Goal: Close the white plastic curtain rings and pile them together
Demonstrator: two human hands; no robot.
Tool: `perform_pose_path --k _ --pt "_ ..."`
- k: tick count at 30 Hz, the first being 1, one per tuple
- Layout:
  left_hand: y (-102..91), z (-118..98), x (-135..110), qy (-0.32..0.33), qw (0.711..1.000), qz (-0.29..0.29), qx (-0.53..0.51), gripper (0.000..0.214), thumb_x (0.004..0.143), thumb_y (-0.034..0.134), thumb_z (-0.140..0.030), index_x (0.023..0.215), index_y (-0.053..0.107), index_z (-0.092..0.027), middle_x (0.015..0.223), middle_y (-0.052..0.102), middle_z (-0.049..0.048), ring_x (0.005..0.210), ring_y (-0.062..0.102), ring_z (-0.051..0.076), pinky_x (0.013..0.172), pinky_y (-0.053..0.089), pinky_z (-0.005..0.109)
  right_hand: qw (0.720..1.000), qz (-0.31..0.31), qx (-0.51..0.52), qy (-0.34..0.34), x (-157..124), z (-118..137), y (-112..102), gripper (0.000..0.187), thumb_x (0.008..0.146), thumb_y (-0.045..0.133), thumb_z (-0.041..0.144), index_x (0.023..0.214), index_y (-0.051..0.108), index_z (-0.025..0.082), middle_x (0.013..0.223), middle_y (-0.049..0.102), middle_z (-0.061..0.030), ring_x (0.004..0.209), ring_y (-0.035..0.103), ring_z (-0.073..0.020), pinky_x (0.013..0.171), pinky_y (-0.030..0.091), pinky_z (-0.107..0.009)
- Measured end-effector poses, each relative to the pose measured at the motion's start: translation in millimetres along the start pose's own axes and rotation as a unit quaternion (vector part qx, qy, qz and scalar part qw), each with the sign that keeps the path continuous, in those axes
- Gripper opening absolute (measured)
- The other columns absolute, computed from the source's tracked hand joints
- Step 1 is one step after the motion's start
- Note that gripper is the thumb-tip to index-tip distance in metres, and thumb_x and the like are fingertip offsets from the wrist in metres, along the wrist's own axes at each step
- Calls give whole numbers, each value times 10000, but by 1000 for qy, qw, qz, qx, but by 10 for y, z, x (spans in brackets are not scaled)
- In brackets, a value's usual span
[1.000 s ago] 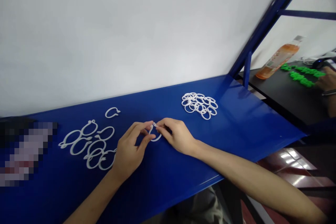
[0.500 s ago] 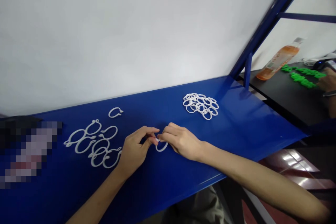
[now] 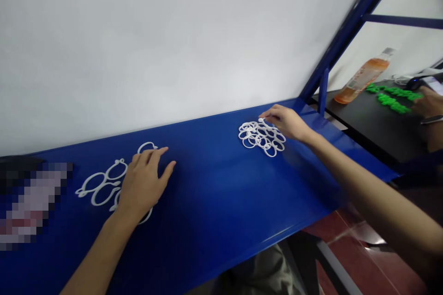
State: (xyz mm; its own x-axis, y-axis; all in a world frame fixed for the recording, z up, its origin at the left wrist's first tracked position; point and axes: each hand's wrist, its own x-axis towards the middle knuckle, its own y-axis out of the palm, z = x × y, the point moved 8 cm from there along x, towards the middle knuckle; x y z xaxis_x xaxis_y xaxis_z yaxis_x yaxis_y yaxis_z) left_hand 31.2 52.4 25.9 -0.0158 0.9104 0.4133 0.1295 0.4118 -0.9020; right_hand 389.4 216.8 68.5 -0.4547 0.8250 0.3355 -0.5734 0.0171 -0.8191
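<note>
Fingers [image 3: 154, 153] of left hand [image 3: 141, 184] laid flat, open, on 9 o'clock rings [image 3: 98, 189]; right hand [image 3: 289, 124] open at 1 o'clock pile [image 3: 259, 139]. Looks like the picking stage, one ring to be pinched.

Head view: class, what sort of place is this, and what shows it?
Likely a hand-assembly workstation: a blue metal bench, heaps of white plastic rings, green parts on the next table.

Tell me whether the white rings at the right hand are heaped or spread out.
Heaped. The white rings overlap one another in one tight cluster on the blue shelf; the right hand touches its far edge.
</note>
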Motion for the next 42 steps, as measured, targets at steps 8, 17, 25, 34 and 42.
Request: perform_pose_path --k 8,17,25,34,42 --pt "232 283 9 -55 994 59 72 628 1005 247 -479 1419 523 -95 1415 555 236 1326 467 408 1049 400 592 989 135 57 35 155 -554 174 133 824 643 276 854 763 229 917 764 -31 852 696 -196 826 538 -361" --pt "119 189 30 -17 997 31 71 444 987 356 -400 1228 631 -149 1111 717 163 1077 578 367 938 438 503 993 100 56 30 170 -510 126 189 860 610 274 947 772 228 966 769 -32 886 699 -191 832 526 -346" --pt "115 -28 25 12 999 37 14 371 965 391 -376 1160 659 -210 986 749 97 996 618 323 892 432 470 999 23 -16 32 136 -371 53 199 885 574 261 952 758 226 987 761 -42 871 680 -202 812 519 -358" --pt "-37 -231 19 20 994 0 -109 325 955 442 -333 1176 643 -204 984 715 80 1000 635 274 921 458 452 993 -93 -70 -6 -32 -47 -58 227 938 529 288 971 737 201 964 724 -79 922 634 -246 846 513 -416" --pt "111 -497 -138 -103 869 110 -472 325 925 594 -428 1197 623 -252 1015 689 26 929 688 178 884 565 354 983 43 98 -148 -388 1327 658 209 996 552 284 1165 643 202 1162 707 -88 1076 647 -226 956 507 -416"
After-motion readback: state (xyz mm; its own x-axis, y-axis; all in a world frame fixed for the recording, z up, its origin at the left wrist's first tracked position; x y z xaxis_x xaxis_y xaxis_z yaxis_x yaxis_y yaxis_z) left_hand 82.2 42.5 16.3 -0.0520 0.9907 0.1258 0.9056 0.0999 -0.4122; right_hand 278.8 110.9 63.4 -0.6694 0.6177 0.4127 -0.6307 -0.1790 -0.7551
